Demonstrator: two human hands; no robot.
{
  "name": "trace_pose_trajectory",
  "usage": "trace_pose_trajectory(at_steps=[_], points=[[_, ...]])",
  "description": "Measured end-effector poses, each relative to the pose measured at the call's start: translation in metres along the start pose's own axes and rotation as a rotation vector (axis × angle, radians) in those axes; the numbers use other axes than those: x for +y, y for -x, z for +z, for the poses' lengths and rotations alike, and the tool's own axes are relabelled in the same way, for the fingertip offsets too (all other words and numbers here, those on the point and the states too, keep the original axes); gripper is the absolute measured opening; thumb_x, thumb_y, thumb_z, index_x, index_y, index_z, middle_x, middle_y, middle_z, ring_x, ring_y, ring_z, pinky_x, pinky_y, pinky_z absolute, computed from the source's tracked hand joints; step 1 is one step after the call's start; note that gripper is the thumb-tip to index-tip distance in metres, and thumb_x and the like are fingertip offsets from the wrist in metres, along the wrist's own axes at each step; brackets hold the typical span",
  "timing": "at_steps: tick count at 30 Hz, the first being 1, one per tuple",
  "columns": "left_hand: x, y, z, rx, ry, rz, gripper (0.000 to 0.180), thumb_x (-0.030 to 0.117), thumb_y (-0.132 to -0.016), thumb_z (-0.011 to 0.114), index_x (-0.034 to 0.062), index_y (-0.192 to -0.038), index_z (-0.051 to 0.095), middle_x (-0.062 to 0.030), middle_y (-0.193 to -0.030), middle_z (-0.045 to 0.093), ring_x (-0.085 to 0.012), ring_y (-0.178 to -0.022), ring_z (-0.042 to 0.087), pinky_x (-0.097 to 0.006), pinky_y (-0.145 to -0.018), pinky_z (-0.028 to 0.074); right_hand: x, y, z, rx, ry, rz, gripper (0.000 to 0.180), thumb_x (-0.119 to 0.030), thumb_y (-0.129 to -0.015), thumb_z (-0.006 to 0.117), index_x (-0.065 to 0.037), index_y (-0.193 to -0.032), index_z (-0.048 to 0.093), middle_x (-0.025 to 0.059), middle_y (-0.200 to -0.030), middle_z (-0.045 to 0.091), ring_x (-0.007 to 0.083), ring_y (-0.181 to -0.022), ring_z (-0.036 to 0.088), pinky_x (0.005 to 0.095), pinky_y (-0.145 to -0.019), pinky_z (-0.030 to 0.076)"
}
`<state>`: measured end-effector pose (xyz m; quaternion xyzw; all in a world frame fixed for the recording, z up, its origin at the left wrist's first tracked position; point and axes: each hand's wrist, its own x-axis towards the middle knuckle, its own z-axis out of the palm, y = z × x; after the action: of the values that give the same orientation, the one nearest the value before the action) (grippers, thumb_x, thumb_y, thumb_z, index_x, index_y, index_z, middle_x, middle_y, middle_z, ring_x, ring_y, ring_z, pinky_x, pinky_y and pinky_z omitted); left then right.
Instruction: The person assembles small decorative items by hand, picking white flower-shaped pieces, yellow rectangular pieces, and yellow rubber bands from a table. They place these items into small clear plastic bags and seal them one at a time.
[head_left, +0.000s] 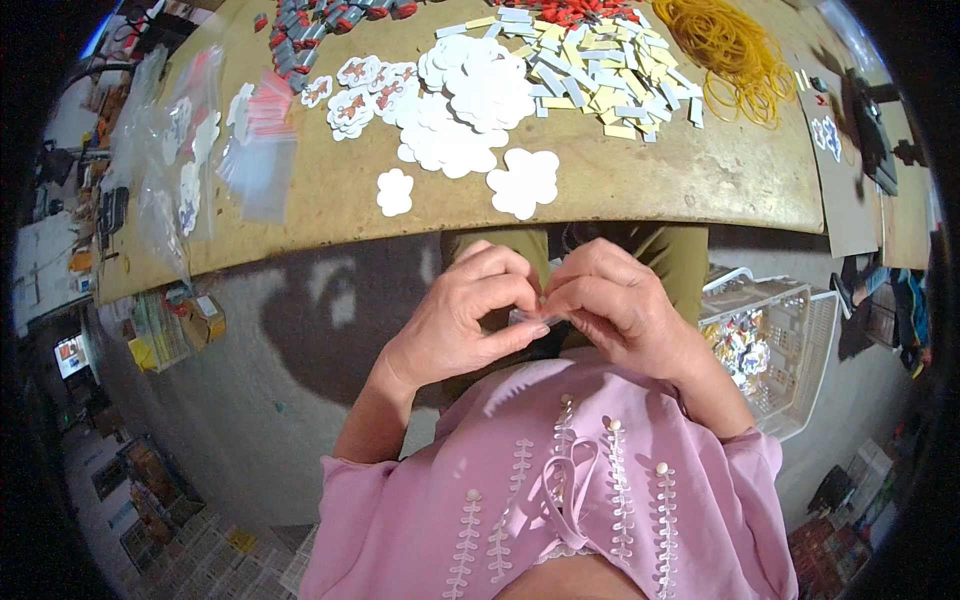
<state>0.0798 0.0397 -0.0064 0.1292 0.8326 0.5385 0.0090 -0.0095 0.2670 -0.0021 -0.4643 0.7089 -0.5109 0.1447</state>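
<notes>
Where the table [690,190] curves away at the left, clear plastic bags [160,190] overhang its near edge, with a stack of flat pouches [265,165] just beside them. Grey-and-red pieces [296,42] sit by the far side, and printed cutouts [352,105] lie nearer, touching a heap of white cutouts [465,100]. A band of bare tabletop separates that heap from the near edge, broken by two loose white shapes.

Below this edge, over the person's lap, the left hand [470,312] pinches a small translucent piece [520,317] between thumb and forefinger; the right hand [622,308] pinches at its right end. Both hands have room beneath the overhang of the table.

Farther right, yellow and grey strips [605,80] spread across the far half, then yellow bands [725,55]. A pale basket [815,355] stands low, near the right forearm.
</notes>
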Motion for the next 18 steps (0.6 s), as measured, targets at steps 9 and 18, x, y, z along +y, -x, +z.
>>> trace_pose_trajectory(at_steps=[9, 18], points=[[0.006, 0.009, -0.047, 0.264, -0.125, -0.084, 0.037, 0.002, -0.085, 0.083, 0.0070, -0.119, 0.072, -0.0108, -0.120, 0.070, -0.0298, -0.106, 0.069, -0.044, -0.094, 0.056, -0.018, 0.002, -0.014, -0.070, 0.249, -0.044, 0.030, -0.002, -0.076, 0.076, 0.000, -0.106, 0.073, 0.0136, -0.100, 0.066, 0.0339, -0.096, 0.068, 0.0426, -0.083, 0.058], [-0.028, 0.031, -0.052, 0.484, -0.838, -0.029, 0.046, 0.007, -0.079, 0.091, 0.0097, -0.123, 0.078, -0.0037, -0.121, 0.073, -0.0276, -0.108, 0.067, -0.040, -0.096, 0.054, -0.006, 0.000, 0.003, -0.013, 0.266, -0.090, 0.026, -0.004, -0.079, 0.070, 0.003, -0.104, 0.069, 0.0161, -0.108, 0.065, 0.0359, -0.106, 0.068, 0.0437, -0.088, 0.058]])
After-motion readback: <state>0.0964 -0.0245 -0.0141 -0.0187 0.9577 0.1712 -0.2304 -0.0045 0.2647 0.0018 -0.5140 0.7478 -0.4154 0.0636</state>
